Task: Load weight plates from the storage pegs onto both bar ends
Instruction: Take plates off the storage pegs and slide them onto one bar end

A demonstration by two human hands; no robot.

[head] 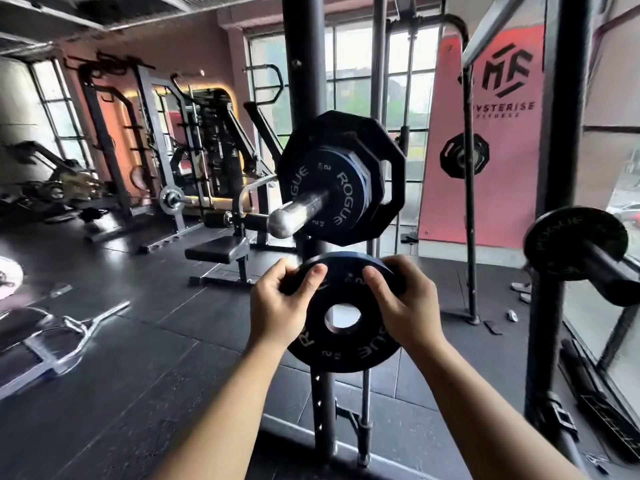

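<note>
A small black Rogue plate (pixel 341 344) hangs in front of me, face toward me, its centre hole showing. My left hand (pixel 277 306) grips its upper left rim and my right hand (pixel 403 306) grips its upper right rim, thumbs on the face. Just above it the chrome bar end (pixel 298 214) points at me. On that sleeve sit a small Rogue plate (pixel 332 192) and behind it a large twelve-sided black plate (pixel 381 161). The held plate is below the bar end, apart from it.
A black rack upright (pixel 304 64) stands behind the bar. At the right a storage peg (pixel 602 268) carries another Rogue plate (pixel 568 240) on a second upright (pixel 568 98). A bench (pixel 218 251) and other machines stand to the left on the dark rubber floor.
</note>
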